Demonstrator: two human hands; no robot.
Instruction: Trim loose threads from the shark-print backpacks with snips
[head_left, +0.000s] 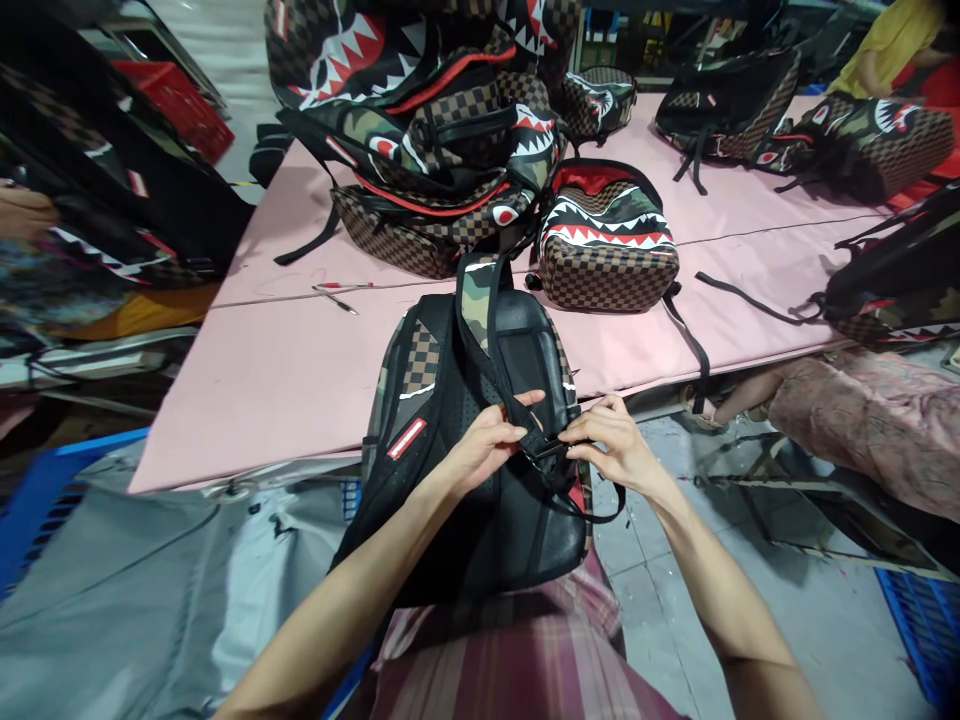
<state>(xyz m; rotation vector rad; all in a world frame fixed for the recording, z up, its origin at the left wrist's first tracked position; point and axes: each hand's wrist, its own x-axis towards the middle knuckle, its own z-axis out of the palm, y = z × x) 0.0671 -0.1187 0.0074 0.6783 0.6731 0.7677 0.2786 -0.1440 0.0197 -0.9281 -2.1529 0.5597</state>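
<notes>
A black backpack (480, 530) with camouflage and brown check panels leans upright against the table edge, its padded back and straps facing me. My left hand (499, 435) is closed on the lower end of its right-hand shoulder strap (480, 310). Beside it, my right hand (611, 440) pinches the webbing at the black buckle (549, 450). A loop of thin black webbing (611, 512) hangs below my right hand. The fingertips of both hands are close together, on either side of the buckle.
The pink table (277, 370) bears a heap of shark-mouth backpacks (450, 150), a small check bag (611, 245) and thread snips (341, 290). More backpacks (727, 110) lie at the back right. People sit at left and right. A blue crate (37, 500) stands at lower left.
</notes>
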